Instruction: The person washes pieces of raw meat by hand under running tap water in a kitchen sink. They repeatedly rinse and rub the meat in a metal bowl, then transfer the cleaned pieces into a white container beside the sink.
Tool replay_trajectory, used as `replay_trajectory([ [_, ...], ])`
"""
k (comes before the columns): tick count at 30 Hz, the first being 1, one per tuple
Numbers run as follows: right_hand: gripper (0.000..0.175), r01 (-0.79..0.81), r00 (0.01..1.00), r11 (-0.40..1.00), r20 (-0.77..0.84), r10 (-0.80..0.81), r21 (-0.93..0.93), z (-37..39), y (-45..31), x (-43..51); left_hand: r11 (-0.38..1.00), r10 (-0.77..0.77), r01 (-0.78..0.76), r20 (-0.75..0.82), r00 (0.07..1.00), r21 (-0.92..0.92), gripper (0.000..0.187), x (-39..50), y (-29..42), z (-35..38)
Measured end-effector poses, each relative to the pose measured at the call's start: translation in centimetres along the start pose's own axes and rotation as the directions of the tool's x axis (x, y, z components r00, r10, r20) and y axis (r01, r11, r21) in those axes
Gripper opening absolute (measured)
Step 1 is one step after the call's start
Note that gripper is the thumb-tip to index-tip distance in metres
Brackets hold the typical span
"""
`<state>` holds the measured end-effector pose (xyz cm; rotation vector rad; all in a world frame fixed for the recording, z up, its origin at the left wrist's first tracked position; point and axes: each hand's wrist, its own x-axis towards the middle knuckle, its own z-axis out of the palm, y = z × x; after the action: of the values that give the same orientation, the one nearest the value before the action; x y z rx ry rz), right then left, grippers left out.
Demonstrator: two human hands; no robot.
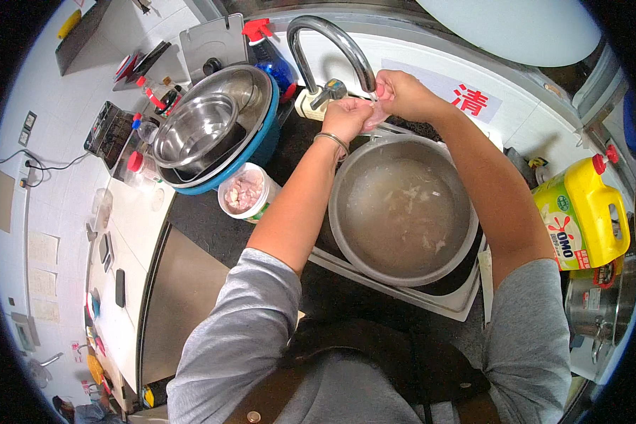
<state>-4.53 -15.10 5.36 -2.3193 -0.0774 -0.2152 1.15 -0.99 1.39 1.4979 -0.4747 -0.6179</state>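
Under the spout of a chrome faucet [331, 26], my left hand [347, 115] and my right hand [403, 95] both grip a small piece of pale pink raw meat [375, 117]. A thin stream of water runs down onto it. Below them a large grey metal basin [344, 249] sits in the sink, holding cloudy water with pale scraps floating in it. Left of my left forearm stands a white plastic tub [223, 200] filled with pieces of raw pink meat [244, 192]. The fingertips partly hide the meat in my hands.
Stacked steel bowls [199, 130] rest in a blue basin [273, 114] to the left. A blue spray bottle [273, 66] with a red trigger stands behind. At right are a yellow OMO detergent jug [583, 212] and a steel pot [588, 302]. A dark phone [120, 288] lies on the left counter.
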Motion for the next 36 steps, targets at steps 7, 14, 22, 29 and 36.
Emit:
replay_trajectory([
  [7, 0.016, 0.082, 0.992, 0.988, -0.086, -0.094, -0.134, -0.3, -0.6, -0.4, 0.987, -0.028, 0.038, 0.064, 0.998, -0.156, 0.009, 0.0, 0.3, 0.4],
  [14, 0.014, 0.088, 0.979, 0.989, -0.173, -0.108, -0.119, -1.1, -0.3, -0.6, 0.955, -0.015, 0.083, 0.232, 0.973, -0.285, 0.017, 0.3, 0.1, -0.1],
  [22, 0.013, 0.073, 0.987, 0.996, -0.138, -0.080, -0.057, -1.8, 0.7, -0.1, 0.895, -0.042, 0.148, 0.252, 0.967, -0.420, 0.019, -0.4, 0.5, -0.4],
  [29, 0.012, 0.062, 0.988, 0.998, -0.139, -0.063, -0.016, -1.9, 0.1, -0.1, 0.987, -0.065, 0.087, 0.160, 0.985, -0.134, 0.010, -0.5, -0.8, 0.0],
  [36, 0.009, -0.004, 0.999, 0.953, 0.053, -0.012, 0.302, -1.4, -0.2, 0.2, 0.959, 0.093, -0.123, 0.129, 0.987, 0.255, 0.032, -1.7, -2.4, -0.5],
])
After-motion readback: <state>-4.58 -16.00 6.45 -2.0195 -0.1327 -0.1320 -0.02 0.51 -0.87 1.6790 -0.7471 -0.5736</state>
